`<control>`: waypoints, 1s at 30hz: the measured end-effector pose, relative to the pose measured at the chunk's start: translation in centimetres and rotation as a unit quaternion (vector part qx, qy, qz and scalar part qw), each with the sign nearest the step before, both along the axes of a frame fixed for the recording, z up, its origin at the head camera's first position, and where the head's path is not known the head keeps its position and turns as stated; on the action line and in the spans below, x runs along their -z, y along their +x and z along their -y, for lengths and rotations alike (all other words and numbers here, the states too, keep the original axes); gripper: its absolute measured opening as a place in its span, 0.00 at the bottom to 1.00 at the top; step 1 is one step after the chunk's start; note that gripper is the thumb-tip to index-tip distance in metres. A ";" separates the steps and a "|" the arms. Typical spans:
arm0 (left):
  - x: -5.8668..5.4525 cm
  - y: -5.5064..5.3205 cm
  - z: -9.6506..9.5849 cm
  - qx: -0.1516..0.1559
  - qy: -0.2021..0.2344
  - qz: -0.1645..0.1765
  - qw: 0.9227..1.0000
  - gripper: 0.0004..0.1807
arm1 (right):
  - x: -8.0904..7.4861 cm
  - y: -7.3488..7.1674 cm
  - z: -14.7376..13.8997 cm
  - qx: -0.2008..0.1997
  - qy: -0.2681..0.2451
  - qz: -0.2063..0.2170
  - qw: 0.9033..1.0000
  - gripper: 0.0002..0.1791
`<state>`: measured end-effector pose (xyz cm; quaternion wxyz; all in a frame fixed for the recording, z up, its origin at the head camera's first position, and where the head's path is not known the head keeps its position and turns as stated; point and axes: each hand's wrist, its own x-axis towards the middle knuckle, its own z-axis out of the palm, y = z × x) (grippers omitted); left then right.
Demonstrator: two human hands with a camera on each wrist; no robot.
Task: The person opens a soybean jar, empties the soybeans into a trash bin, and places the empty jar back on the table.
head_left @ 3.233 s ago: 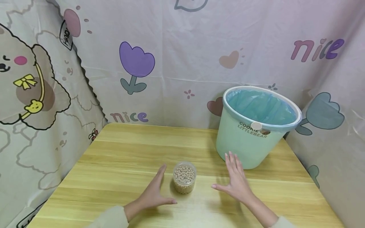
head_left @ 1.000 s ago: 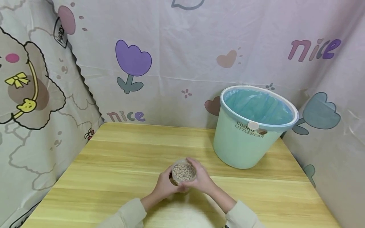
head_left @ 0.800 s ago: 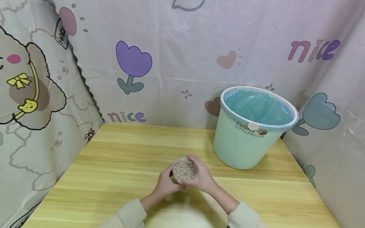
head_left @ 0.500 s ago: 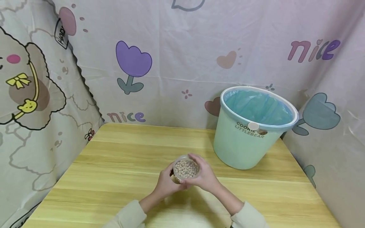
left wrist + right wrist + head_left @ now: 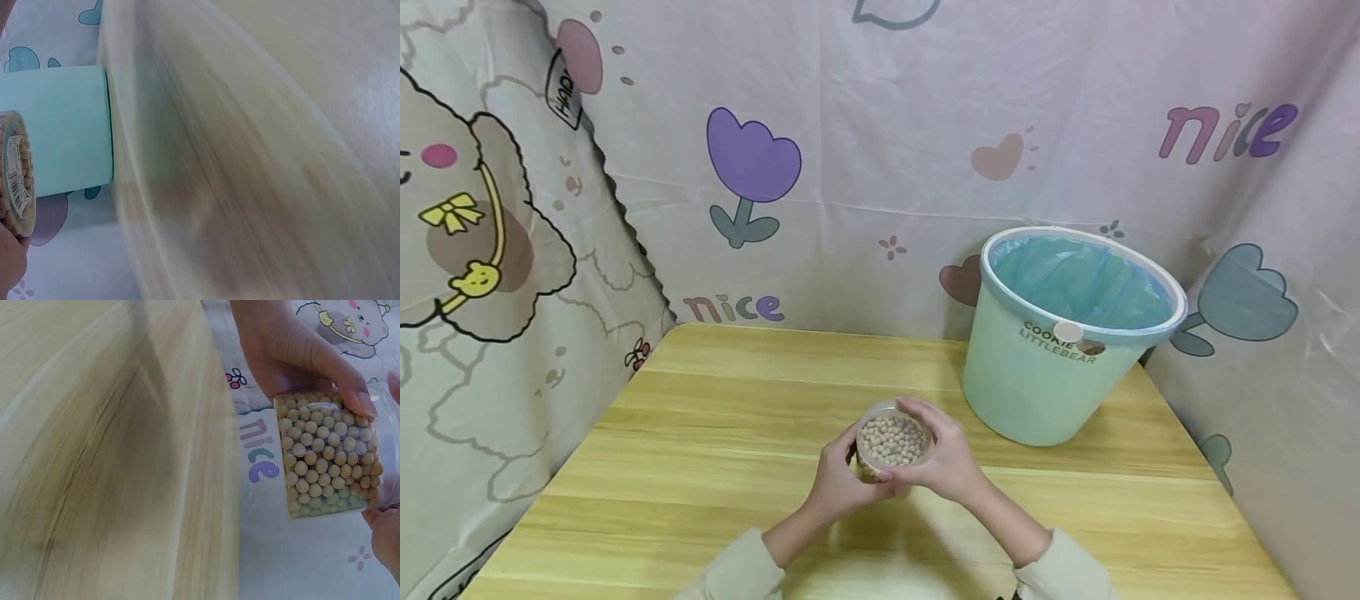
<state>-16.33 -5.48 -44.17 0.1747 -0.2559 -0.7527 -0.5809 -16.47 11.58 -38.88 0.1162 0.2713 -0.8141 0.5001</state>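
In the head view, a clear round plastic jar (image 5: 892, 442) full of small beige balls is held above the table between both hands. My left hand (image 5: 837, 479) grips its side lower down, thumb toward me. Around the upper part, near the rim, my right hand (image 5: 951, 462) curls its fingers and thumb. The left wrist view shows the bottom of the jar (image 5: 17, 178) with a white barcode label. From the right wrist, the balls fill the lower jar (image 5: 328, 453), with bare clear plastic above. Whether a clear lid is on, I cannot tell.
A mint-green bin (image 5: 1037, 383) with a blue plastic liner (image 5: 1075, 279) stands on the right back of the wood-grain table (image 5: 715, 417). Printed cloth (image 5: 880, 150) hangs behind and at both sides.
Both hands were open beside the standing jar at first. They took hold of it and lifted it off the table. Lately it has risen slightly, moving a little right.
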 end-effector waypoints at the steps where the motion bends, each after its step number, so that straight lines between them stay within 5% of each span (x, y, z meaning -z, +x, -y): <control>1: 0.0 0.0 0.0 0.001 0.002 0.001 1.000 0.41 | -0.1 0.0 0.0 -0.001 -0.001 0.000 1.000 0.46; 17: -0.9 -0.2 -0.2 0.019 -0.006 -0.023 1.000 0.44 | -0.4 -0.1 -0.7 -0.032 -0.031 0.008 0.999 0.44; 30: -1.2 -0.2 -0.1 0.021 -0.004 -0.003 1.000 0.45 | -0.4 -0.1 -0.7 -0.039 -0.048 0.035 0.997 0.43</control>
